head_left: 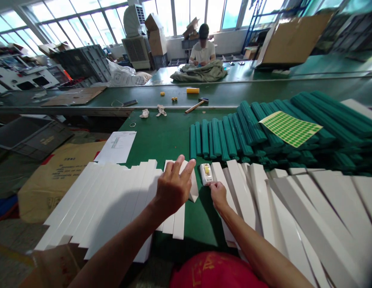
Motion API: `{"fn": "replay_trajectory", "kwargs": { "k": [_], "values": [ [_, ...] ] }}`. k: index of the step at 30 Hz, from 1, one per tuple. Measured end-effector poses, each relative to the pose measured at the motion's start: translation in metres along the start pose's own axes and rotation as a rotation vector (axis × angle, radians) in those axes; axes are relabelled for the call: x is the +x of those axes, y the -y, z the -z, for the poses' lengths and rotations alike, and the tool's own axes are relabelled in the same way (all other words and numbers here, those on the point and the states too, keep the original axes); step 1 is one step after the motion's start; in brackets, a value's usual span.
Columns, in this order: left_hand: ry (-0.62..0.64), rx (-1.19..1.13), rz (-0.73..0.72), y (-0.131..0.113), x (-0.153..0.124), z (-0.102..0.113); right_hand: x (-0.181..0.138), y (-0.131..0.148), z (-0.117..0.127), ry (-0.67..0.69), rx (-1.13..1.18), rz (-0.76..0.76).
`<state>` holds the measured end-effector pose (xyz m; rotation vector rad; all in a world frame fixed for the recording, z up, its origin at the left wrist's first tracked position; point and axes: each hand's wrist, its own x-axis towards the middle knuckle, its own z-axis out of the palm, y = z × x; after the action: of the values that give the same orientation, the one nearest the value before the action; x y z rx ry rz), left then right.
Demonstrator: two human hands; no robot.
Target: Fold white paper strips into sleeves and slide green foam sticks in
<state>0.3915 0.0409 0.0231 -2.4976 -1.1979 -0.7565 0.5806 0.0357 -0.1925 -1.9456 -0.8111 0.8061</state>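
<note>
My left hand [175,188] is over the right end of a row of long white boxes [122,200], its fingers stretched out and apart. Just beyond its fingertips, a short white box end [194,192] shows, slanted on the green tabletop. My right hand [218,195] is closed, fingertips at the near end of a small white case with a yellow part inside [206,174]. That case lies between the two groups of white boxes. Right of it, more long white boxes [257,192] lie side by side, some stacked at angles.
Green ribbed rods [221,138] are piled behind the right boxes, with a sheet of green round stickers [290,127] on top. Printed papers [117,146] lie left. A hammer [197,105] and a yellow cylinder [192,91] lie farther back. A person [203,52] sits beyond.
</note>
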Motion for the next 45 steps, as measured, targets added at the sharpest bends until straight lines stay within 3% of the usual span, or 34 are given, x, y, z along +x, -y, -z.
{"fn": "replay_trajectory", "kwargs": {
  "k": [6,13,22,25,29,33,38,45],
  "values": [
    [0.017,-0.006,0.004,-0.002,0.0,-0.002,-0.005,0.001,0.001,0.03,0.026,-0.089],
    [0.034,-0.037,0.032,-0.002,0.001,-0.001,-0.01,0.001,-0.01,0.077,0.25,-0.287],
    [0.064,-0.214,0.072,0.01,0.0,-0.001,-0.021,0.005,-0.017,0.142,0.383,-0.445],
    [0.038,-0.243,0.095,0.015,-0.003,-0.004,-0.034,0.035,0.005,0.237,0.472,-0.355],
    [-0.056,-0.302,0.109,0.013,-0.004,-0.011,-0.058,0.117,0.049,0.529,0.725,-0.016],
    [-0.129,-0.323,0.087,0.001,0.0,-0.014,-0.076,0.186,0.077,0.695,0.736,0.166],
    [-0.148,-0.275,-0.044,-0.002,0.004,-0.011,-0.081,0.197,0.083,0.668,0.704,0.245],
    [-0.114,-0.305,0.007,0.003,-0.003,-0.01,-0.083,0.192,0.078,0.613,0.751,0.209]
  ]
}}
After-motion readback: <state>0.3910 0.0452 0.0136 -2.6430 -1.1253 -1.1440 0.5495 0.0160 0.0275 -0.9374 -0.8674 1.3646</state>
